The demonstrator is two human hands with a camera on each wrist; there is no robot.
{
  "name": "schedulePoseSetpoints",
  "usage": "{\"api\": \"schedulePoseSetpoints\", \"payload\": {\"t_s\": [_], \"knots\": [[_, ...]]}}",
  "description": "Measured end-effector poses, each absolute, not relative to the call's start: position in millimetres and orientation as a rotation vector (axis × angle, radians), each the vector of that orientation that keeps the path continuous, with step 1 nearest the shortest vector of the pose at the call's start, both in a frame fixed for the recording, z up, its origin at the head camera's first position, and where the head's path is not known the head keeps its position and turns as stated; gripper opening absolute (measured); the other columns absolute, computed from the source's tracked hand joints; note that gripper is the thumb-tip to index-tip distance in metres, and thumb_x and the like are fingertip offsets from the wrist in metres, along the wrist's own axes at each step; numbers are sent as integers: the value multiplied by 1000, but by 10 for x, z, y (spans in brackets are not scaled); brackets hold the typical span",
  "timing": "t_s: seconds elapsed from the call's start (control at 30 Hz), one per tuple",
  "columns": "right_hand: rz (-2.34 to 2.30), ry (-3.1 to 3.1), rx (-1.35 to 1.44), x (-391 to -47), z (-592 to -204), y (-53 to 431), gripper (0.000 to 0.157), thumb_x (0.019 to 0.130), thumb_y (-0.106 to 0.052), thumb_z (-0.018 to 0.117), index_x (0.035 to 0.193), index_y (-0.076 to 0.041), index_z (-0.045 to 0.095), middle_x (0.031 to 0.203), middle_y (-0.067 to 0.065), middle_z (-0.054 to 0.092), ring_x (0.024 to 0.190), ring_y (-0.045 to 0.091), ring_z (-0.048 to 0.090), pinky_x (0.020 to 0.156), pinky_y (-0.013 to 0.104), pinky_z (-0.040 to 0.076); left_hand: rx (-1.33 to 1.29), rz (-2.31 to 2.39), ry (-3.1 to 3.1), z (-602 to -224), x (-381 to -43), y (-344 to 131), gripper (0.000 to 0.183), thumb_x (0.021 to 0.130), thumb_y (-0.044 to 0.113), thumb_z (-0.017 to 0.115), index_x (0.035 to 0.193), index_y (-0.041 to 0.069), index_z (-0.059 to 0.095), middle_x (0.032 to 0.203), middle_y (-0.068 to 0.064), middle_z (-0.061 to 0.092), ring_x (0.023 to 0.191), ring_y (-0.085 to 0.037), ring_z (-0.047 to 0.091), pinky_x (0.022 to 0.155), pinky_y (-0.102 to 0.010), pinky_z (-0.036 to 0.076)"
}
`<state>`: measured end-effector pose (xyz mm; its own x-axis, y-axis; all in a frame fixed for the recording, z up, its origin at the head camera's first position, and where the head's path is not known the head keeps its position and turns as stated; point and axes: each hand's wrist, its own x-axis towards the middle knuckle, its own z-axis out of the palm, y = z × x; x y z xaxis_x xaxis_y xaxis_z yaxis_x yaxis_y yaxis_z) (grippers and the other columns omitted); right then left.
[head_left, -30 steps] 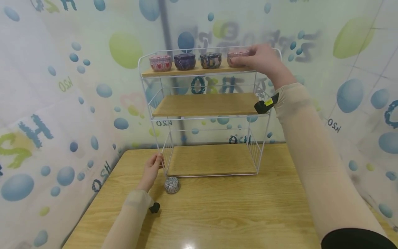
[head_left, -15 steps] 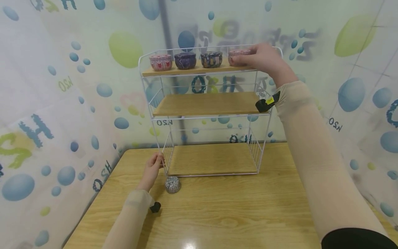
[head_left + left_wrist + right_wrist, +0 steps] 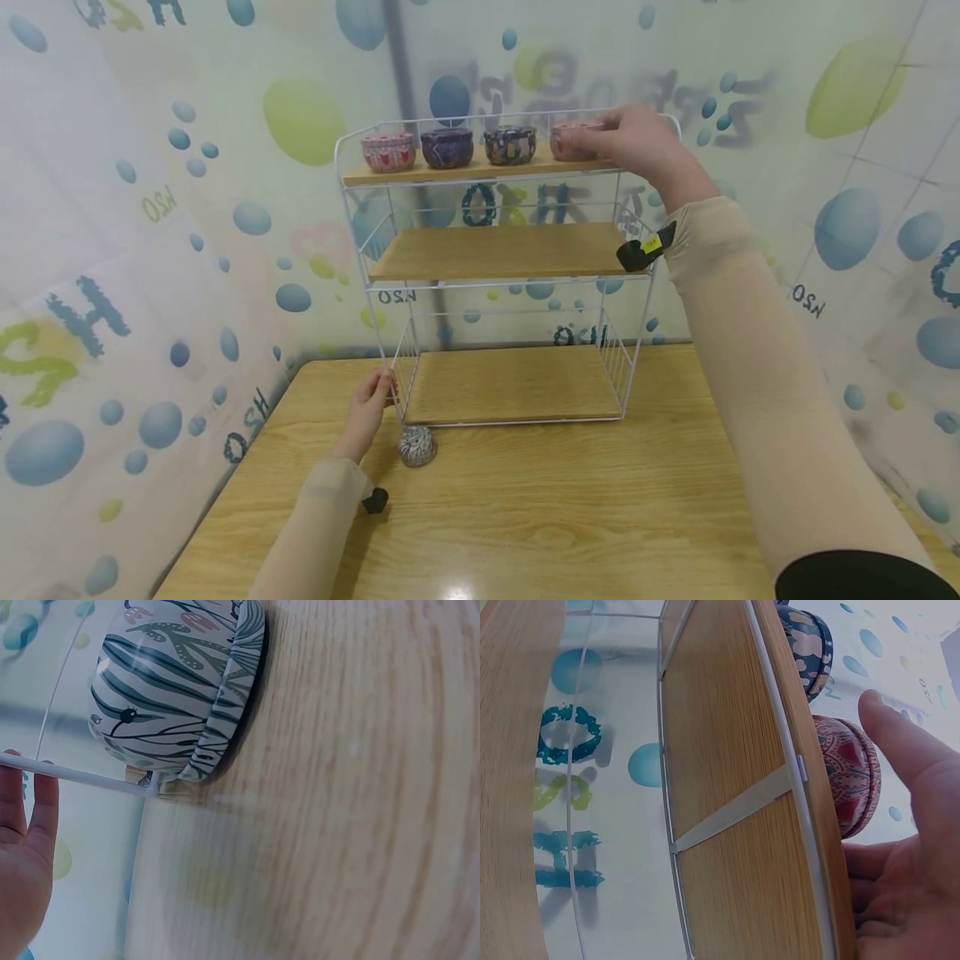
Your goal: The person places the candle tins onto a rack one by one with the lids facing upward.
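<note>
My left hand (image 3: 369, 402) grips the left front post of a white wire shelf rack (image 3: 639, 350), low down. In the left wrist view its fingers (image 3: 43, 799) sit behind the wire. Up on the top board, my right hand (image 3: 645, 150) surrounds a red-and-pink patterned round tin (image 3: 847, 776). In the right wrist view, a gap shows between the straight thumb (image 3: 900, 735) and the tin; the other fingers are partly hidden behind the shelf edge. A grey-and-white leaf-patterned round tin (image 3: 417, 447) stands on the table before the rack's left front foot.
A pink tin (image 3: 388, 153), a purple tin (image 3: 447, 148) and a dark patterned tin (image 3: 510, 145) stand in a row on the top board. Below are the middle board (image 3: 502, 250) and bottom board (image 3: 517, 383). The wooden table (image 3: 570, 500) meets a printed backdrop (image 3: 225, 167).
The right thumb has risen from the front of the rightmost tin toward its lid. My left hand and the tins stay in place.
</note>
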<state>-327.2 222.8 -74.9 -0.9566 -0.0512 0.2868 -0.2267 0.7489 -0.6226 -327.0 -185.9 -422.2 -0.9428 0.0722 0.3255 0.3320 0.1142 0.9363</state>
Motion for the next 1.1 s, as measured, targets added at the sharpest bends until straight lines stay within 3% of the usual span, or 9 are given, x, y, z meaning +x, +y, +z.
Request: {"api": "schedulePoseSetpoints", "payload": {"t_s": [0.17,0.27,0.37,0.5,0.6,0.8,0.97,1.1], "knots": [[1039,-2645,236,-3264,-763,2227,69,81,-73,56,116,-15,68,141,7,51,129,25,43,108,45,35,-391,-1921,-2195,-4210,-3254,-1847,33,105,20,42,99,-11,50,86,-11,52,88,-37,53,85,-51,51],[1058,-2604,233,-3267,-775,2229,69,80,-73,57,104,-10,69,135,7,55,125,23,45,105,45,36,-388,-1918,-2198,-4200,-3240,-1836,33,105,20,42,99,-11,50,86,-11,52,90,-40,53,85,-52,51],[1137,-2565,193,-3266,-773,2238,76,81,-71,58,126,-10,61,143,5,48,132,21,39,108,43,33,-387,-1918,-2197,-4190,-3235,-1829,32,106,20,42,100,-11,50,87,-12,52,88,-34,54,85,-50,51],[1271,-2497,141,-3262,-773,2248,88,83,-67,59,149,-14,36,154,2,32,140,17,27,113,39,27,-385,-1919,-2192,-4199,-3238,-1834,32,106,19,42,101,-11,50,88,-14,53,82,-18,56,82,-42,53],[1331,-2438,136,-3256,-789,2258,84,85,-65,59,149,-15,37,153,1,33,137,18,32,112,38,28,-385,-1937,-2182,-4260,-3284,-1856,32,105,19,43,101,-12,50,88,-14,53,82,-15,56,82,-39,54],[1475,-2281,177,-3244,-820,2277,70,89,-57,60,145,-18,44,147,1,40,125,25,44,107,38,34,-381,-1946,-2184,-4430,-3427,-1907,40,104,28,44,105,-11,49,89,-9,53,89,-29,55,83,-36,53],[1574,-2139,222,-3235,-811,2285,56,90,-48,64,136,-15,55,135,-1,49,112,15,49,101,33,38,-375,-1954,-2174,-4411,-3429,-1903,39,104,27,45,106,-11,51,87,-6,53,87,-26,54,81,-34,53],[1636,-2049,195,-3215,-817,2288,50,89,-44,68,129,-15,60,123,-3,53,101,10,50,94,30,39,-360,-1979,-2173,-4304,-3330,-1887,33,105,21,44,105,-12,51,88,-10,53,89,-30,54,82,-38,53]]}}
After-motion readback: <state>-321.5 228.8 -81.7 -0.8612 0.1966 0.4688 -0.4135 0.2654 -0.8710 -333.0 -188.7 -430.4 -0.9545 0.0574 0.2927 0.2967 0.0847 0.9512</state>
